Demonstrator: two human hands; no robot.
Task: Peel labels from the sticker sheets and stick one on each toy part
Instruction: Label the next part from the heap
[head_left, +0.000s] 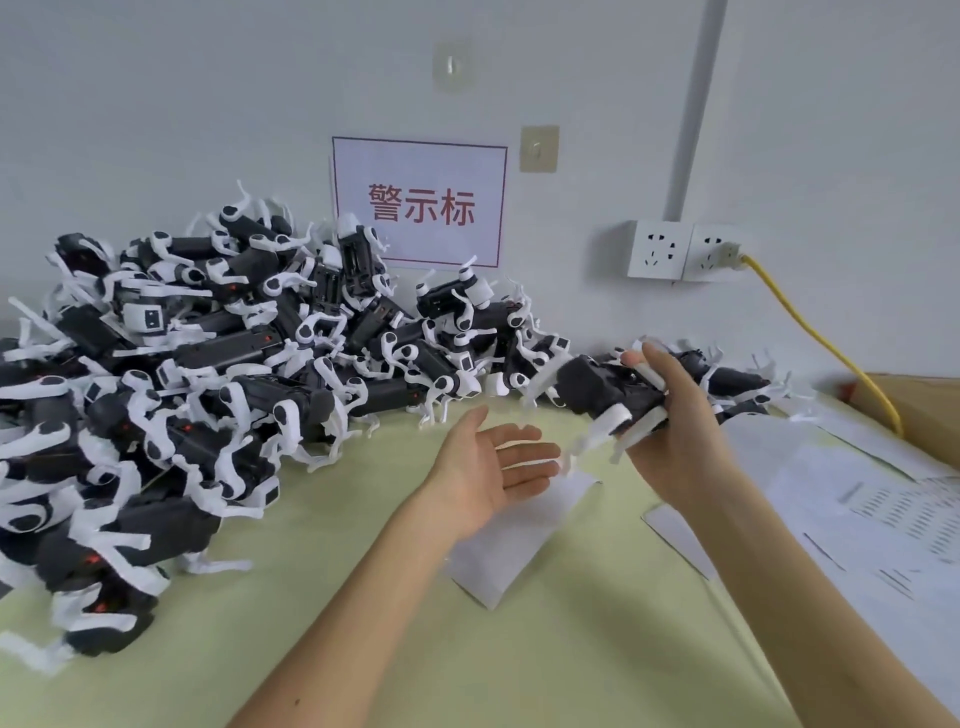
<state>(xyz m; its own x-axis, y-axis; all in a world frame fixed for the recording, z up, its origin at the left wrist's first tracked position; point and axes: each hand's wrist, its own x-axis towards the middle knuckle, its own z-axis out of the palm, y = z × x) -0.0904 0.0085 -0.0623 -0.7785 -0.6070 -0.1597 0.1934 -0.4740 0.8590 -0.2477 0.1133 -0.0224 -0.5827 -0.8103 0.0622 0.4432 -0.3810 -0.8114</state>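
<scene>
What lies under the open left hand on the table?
A white sheet on the green table, running out from beneath the left hand. Part of it is covered by the hand, so any labels there cannot be seen.

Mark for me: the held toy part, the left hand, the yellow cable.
toy part (608, 387), head view, on its black body.
left hand (483, 467), head view, on the open palm.
yellow cable (826, 343), head view, on its middle stretch.
</scene>
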